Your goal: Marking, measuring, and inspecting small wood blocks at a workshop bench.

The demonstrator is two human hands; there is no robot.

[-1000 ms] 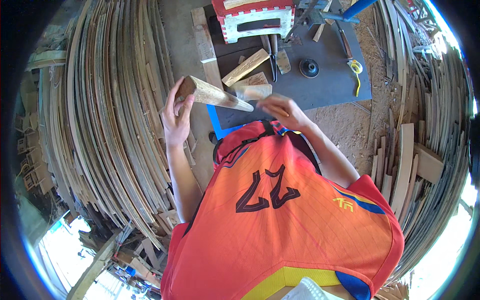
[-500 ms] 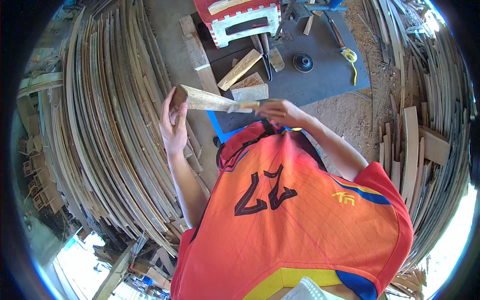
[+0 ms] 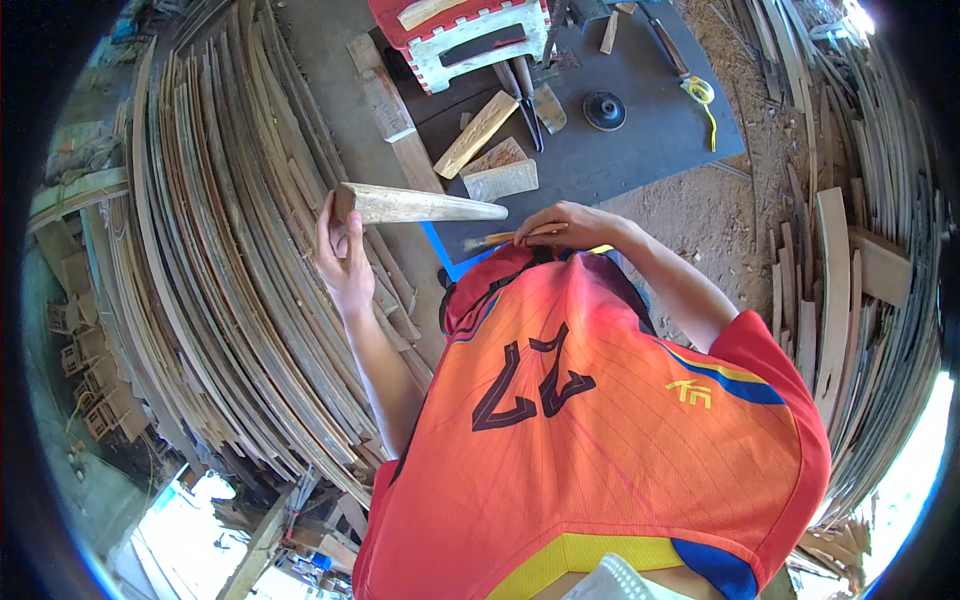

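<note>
A tapered pale wooden piece [image 3: 420, 203] is held level by its thick end in my left hand [image 3: 345, 255]. My right hand [image 3: 560, 226] is closed on a wooden-handled brush [image 3: 495, 239], low over my lap, just below the piece’s thin end, with a visible gap from it. Beyond them, on the dark mat [image 3: 650, 140], lie a short pale stick [image 3: 475, 135], wood blocks [image 3: 500, 178], long dark metal tools [image 3: 525, 105], a black disc [image 3: 604, 110] and a yellow tape measure [image 3: 700, 92].
A red and white step stool [image 3: 470, 50] stands at the far side of the mat. Long stacks of thin wooden strips [image 3: 220, 250] line my left, and more strips and boards [image 3: 830, 290] are piled on my right, beside the sawdust-covered floor [image 3: 680, 230].
My right hand has moved from beside the wooden piece downward, taking the brush away from it. My left hand has shifted slightly left and down, and the piece now lies more level.
</note>
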